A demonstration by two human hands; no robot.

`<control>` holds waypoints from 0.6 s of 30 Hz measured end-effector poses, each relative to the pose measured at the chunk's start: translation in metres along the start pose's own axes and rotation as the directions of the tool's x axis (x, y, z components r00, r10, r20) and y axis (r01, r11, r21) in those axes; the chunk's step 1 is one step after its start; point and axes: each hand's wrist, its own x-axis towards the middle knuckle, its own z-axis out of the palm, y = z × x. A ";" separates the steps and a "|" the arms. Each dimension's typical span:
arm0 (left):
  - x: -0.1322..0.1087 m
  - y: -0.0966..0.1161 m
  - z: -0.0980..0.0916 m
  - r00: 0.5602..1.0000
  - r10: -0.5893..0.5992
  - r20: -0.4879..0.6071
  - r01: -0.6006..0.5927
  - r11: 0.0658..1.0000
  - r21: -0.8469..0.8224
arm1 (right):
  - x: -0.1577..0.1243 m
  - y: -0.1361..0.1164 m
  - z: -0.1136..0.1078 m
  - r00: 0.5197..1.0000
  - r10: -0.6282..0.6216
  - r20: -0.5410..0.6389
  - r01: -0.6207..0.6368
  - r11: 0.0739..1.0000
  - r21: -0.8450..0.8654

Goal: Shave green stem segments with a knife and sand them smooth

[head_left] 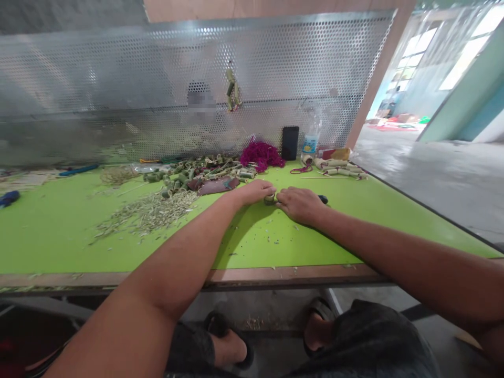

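Over the middle of the green tabletop, my left hand [256, 192] is closed, its fingertips on a short cut piece of bamboo [269, 200]. Just to the right, my right hand [300, 205] is wrapped around a tool whose dark handle end [323, 199] sticks out past the palm. Its working end is hidden by my fingers, close to the bamboo piece. Small chips lie on the green surface below both hands. Behind my left wrist rests a flat brown piece of material [214, 186].
Several short bamboo pieces [185, 176] and a pile of shavings [153, 212] lie to the left. Purple string [262, 155], a black phone [290, 143], a plastic bottle [310, 143] and tied bamboo pieces [340, 169] stand or lie at the back, before a perforated metal panel [157, 84].
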 end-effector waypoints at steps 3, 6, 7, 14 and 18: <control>-0.001 -0.001 0.000 1.000 0.007 0.008 -0.007 1.000 -0.007 | -0.004 0.000 -0.002 0.995 0.051 -0.087 -0.050 0.999 0.014; -0.002 -0.001 0.000 1.000 -0.005 0.011 0.005 1.000 0.004 | -0.007 -0.001 -0.003 0.991 0.065 -0.113 -0.065 0.998 0.002; -0.002 -0.001 0.000 1.000 -0.007 0.012 0.007 1.000 0.005 | -0.007 -0.001 -0.002 0.992 0.058 -0.109 -0.059 0.998 -0.005; 0.000 0.000 -0.001 1.000 -0.009 0.010 0.009 1.000 -0.004 | 0.002 0.001 0.004 0.999 -0.035 -0.027 0.034 0.999 -0.033; 0.001 -0.001 -0.001 1.000 -0.011 0.015 0.011 1.000 -0.018 | 0.002 0.002 0.003 0.999 -0.039 -0.015 0.039 0.999 -0.023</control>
